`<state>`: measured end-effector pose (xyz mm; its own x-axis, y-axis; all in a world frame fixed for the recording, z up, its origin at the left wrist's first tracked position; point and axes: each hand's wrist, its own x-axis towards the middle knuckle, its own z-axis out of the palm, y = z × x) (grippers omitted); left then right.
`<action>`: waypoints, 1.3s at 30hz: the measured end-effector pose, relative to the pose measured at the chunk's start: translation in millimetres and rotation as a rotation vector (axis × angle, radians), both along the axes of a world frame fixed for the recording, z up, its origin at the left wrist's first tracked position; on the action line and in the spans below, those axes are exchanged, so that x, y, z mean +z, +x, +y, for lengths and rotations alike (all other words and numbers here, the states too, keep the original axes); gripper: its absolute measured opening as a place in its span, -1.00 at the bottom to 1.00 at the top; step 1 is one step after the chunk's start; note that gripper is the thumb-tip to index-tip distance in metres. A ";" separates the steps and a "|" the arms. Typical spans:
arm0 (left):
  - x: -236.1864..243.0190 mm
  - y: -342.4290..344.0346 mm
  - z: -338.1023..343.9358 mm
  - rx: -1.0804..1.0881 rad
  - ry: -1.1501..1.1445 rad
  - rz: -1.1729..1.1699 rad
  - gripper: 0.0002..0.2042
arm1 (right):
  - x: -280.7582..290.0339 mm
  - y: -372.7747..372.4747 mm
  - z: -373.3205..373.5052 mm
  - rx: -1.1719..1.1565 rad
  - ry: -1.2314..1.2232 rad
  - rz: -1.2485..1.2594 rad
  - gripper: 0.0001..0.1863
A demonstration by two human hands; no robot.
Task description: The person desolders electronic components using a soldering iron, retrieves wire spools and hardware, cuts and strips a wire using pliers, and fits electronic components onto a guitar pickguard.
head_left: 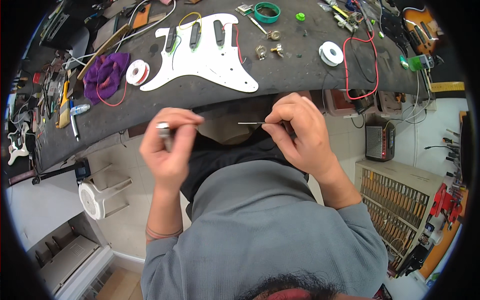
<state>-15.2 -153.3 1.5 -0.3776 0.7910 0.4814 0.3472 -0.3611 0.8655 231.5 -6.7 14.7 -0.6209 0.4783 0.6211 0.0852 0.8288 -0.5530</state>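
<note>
My right hand (pixel 304 131) pinches a thin, straight piece (pixel 248 123) between thumb and fingertips. Its pale tip points left; the part near my fingers is dark, and I cannot tell its kind. My left hand (pixel 172 145), with a silver ring on one finger, is closed in a pinch, slightly smeared by motion; whatever may be between its fingertips is too small to make out. Both hands are raised over my lap, in front of the bench edge and apart from each other. Beyond them lies a white guitar pickguard (pixel 210 67) with three black pickups and loose wires.
On the dark workbench (pixel 280 75) are a red wire spool (pixel 137 72), a white spool (pixel 330 53), a purple cloth (pixel 105 75), a green ring-shaped container (pixel 267 13) and small potentiometers (pixel 261 52). A red cable (pixel 361 99) hangs over the front edge. Tools crowd the left end.
</note>
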 end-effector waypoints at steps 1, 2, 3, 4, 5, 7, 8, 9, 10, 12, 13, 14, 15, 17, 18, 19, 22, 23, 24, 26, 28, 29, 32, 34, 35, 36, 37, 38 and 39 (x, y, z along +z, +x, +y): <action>-3.4 -8.0 -7.8 0.026 -0.034 -0.181 -0.93 | 0.1 2.2 -0.2 0.026 -0.082 -0.029 -0.73; -6.2 -15.6 -14.0 0.055 -0.065 -0.360 -0.93 | 2.1 3.4 0.1 0.059 -0.163 -0.056 -0.75; -10.5 -22.0 -15.4 0.054 -0.064 -0.426 -0.89 | 5.8 8.3 -0.5 0.073 -0.259 -0.137 -0.81; -6.6 -23.7 -15.2 0.062 -0.048 -0.418 -0.89 | 7.7 10.3 0.0 0.084 -0.244 -0.130 -0.81; -1.2 -24.7 -15.0 0.036 -0.052 -0.619 -0.85 | 8.8 11.6 1.5 0.062 -0.393 -0.162 -0.82; -0.3 -34.9 -18.8 -0.008 -0.077 -0.827 -0.76 | 16.4 14.9 6.4 0.004 -0.593 -0.251 -0.77; -3.0 -42.3 -20.9 0.005 -0.058 -0.820 -0.76 | 16.1 17.1 12.2 0.022 -0.578 -0.249 -0.77; -5.3 -49.9 -22.0 0.034 -0.085 -0.705 -0.78 | 11.7 19.1 18.5 0.046 -0.680 -0.208 -0.75; -5.4 -54.7 -21.2 0.061 -0.113 -0.592 -0.80 | 8.5 19.9 23.7 0.066 -0.782 -0.168 -0.74; -2.2 -63.4 -19.0 0.108 -0.129 -0.533 -0.83 | 8.1 20.6 27.7 0.124 -0.928 -0.060 -0.79; -7.0 -72.6 -16.2 0.227 -0.128 -0.256 -0.83 | 10.1 21.6 30.7 0.096 -0.972 0.005 -0.83; -9.7 -82.7 -14.4 0.345 -0.131 0.024 -0.84 | 10.8 21.6 33.2 0.068 -1.021 0.072 -0.87; -9.5 -93.4 -13.2 0.417 -0.167 0.162 -0.83 | 5.7 19.9 36.0 0.009 -0.985 0.114 -0.93; -0.8 -118.3 0.3 0.475 -0.168 0.359 -0.84 | 4.4 22.5 39.5 -0.065 -0.904 0.007 -0.93; 4.3 -132.8 8.7 0.527 -0.180 0.554 -0.85 | 3.8 24.3 42.4 -0.145 -0.830 -0.101 -0.93; 6.6 -150.7 19.6 0.531 -0.161 0.558 -0.82 | 2.3 26.9 46.3 -0.110 -0.753 -0.173 -0.90; 7.5 -211.8 43.0 0.620 -0.237 0.835 -0.72 | 9.5 17.2 57.2 -0.080 -0.630 -0.166 -0.86; 12.2 -215.5 52.7 0.695 -0.188 0.943 -0.72 | 11.8 15.7 62.9 -0.111 -0.615 -0.144 -0.79; 14.7 -216.4 58.6 0.772 -0.138 1.049 -0.71 | 14.1 15.1 66.8 -0.112 -0.613 -0.142 -0.79; 22.6 -200.4 67.3 0.687 -0.095 0.904 -0.71 | 18.4 18.3 75.9 -0.250 -0.468 -0.032 -0.71; 20.9 -184.5 64.1 0.604 -0.061 0.764 -0.71 | 19.8 29.2 96.4 -0.284 -0.469 -0.029 -0.65; 10.6 -177.9 60.9 0.558 -0.085 0.773 -0.71 | 20.2 34.7 110.9 -0.337 -0.435 -0.065 -0.63; -11.1 -161.2 49.8 0.507 -0.134 0.816 -0.71 | 20.8 52.7 171.6 -0.363 -0.555 -0.023 -0.57; -21.3 -160.3 45.2 0.499 -0.168 0.762 -0.71 | 17.6 60.7 216.0 -0.399 -0.592 0.030 -0.48; -21.9 -160.6 45.1 0.540 -0.118 0.801 -0.72 | 14.0 59.1 231.3 -0.437 -0.542 0.011 -0.47; -22.1 -158.5 44.9 0.530 -0.120 0.794 -0.72 | 11.3 59.0 239.7 -0.470 -0.496 -0.011 -0.46; -20.5 -157.1 42.6 0.555 -0.087 0.746 -0.73 | 11.3 55.4 241.2 -0.468 -0.495 -0.016 -0.46; -18.8 -155.4 38.9 0.582 -0.056 0.697 -0.73 | 10.0 51.0 241.8 -0.474 -0.551 -0.086 -0.45; -19.1 -150.2 35.3 0.606 0.007 0.737 -0.75 | 8.0 47.0 241.4 -0.478 -0.609 -0.157 -0.45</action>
<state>-165.4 -118.1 -17.7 -0.3222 0.5565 0.7659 0.9341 0.0552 0.3528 278.5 234.6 22.7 -0.3215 0.9430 0.0864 0.4707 0.2383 -0.8495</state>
